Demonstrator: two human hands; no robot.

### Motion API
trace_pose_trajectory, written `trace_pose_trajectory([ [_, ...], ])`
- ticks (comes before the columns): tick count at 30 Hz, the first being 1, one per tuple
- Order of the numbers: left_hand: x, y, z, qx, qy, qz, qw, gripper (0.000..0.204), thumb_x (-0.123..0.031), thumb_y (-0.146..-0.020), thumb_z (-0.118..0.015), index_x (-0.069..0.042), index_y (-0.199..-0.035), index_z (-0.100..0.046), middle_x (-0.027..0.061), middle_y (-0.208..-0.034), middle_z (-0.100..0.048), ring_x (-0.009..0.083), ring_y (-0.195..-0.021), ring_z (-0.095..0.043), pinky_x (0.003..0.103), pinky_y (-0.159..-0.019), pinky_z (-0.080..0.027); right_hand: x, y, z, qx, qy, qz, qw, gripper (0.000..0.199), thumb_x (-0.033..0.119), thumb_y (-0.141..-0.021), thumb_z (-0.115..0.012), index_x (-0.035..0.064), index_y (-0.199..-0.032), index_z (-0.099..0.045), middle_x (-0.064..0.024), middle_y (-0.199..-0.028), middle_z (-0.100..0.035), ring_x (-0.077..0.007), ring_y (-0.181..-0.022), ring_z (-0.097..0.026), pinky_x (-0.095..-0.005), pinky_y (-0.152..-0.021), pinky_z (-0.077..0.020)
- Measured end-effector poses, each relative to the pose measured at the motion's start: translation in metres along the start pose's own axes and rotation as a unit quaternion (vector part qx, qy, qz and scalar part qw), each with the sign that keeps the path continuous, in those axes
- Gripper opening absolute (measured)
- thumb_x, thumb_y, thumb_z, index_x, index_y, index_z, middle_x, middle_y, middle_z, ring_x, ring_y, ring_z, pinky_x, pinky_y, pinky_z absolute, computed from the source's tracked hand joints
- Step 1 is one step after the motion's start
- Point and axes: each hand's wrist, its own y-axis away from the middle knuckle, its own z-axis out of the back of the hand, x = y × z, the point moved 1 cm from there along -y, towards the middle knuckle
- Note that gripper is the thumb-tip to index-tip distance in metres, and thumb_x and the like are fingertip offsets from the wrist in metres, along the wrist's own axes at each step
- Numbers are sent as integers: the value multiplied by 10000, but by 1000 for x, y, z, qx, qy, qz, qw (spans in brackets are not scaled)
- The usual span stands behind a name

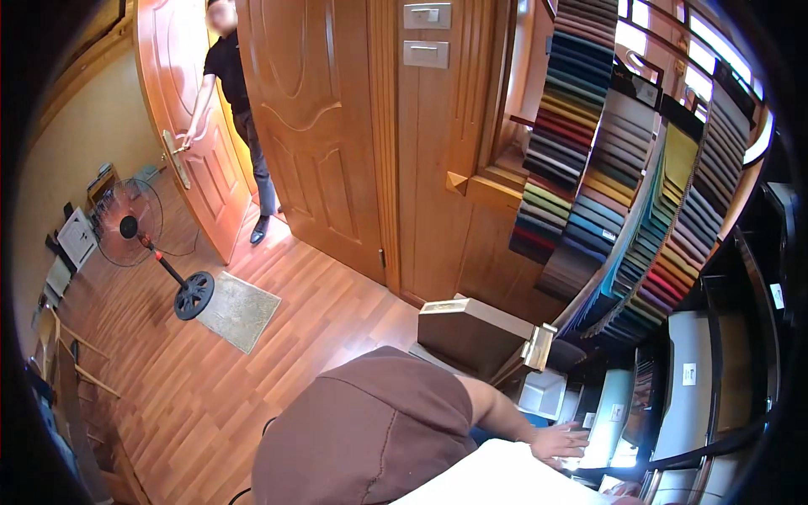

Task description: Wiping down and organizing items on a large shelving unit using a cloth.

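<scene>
My left arm, in a brown sleeve, crosses the lower middle toward the right. My left hand is open, its fingers stretched out beside a pale glossy panel among the sample boards on the right; whether it touches the panel is unclear. A large white sheet-like thing hides part of my body and the area below that hand. Low at the bottom edge, a skin-toned patch appears to be my right hand, mostly cut off, with its fingers not readable. Near the left hand stands a small white tray-like box.
Fabric swatch racks hang on the right wall. A brown chair-like piece stands below them. Across the wooden floor are a pedestal fan and a mat. A person stands in the doorway, one hand on the door handle.
</scene>
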Motion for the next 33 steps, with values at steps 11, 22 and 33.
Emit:
trace_pose_trajectory([
  [11, -5, 67, -3, 76, -1, 4, 997, 604, -467, -822, -583, -50, -1248, -488, 229, -1314, -459, 420, -1311, -331, 615, -1009, -232, -43, -14, -43, -500, -124, 261, 816, 459, 382, -911, -404, 161, -1287, -548, -163, -1307, -526, -365, -1133, -522, -532, -932, -385],
  [22, -8, 59, -16, 125, 18, 85, 988, 509, -440, -799, -613, -67, -1143, -578, 177, -1175, -560, 356, -1234, -411, 559, -972, -303, -145, 157, 11, -20, 53, -89, 994, 518, 481, -954, -375, 120, -1283, -551, -195, -1210, -577, -362, -982, -583, -501, -834, -433],
  [33, -37, 21, -48, 23, 307, 213, 927, 419, -405, -926, -522, -87, -1188, -600, 115, -1100, -626, 241, -1149, -511, 390, -950, -389, 27, 71, 24, -60, -480, -361, 797, 480, 56, -905, -530, -13, -1368, -421, -150, -1411, -439, -236, -1298, -416, -356, -1073, -325],
])
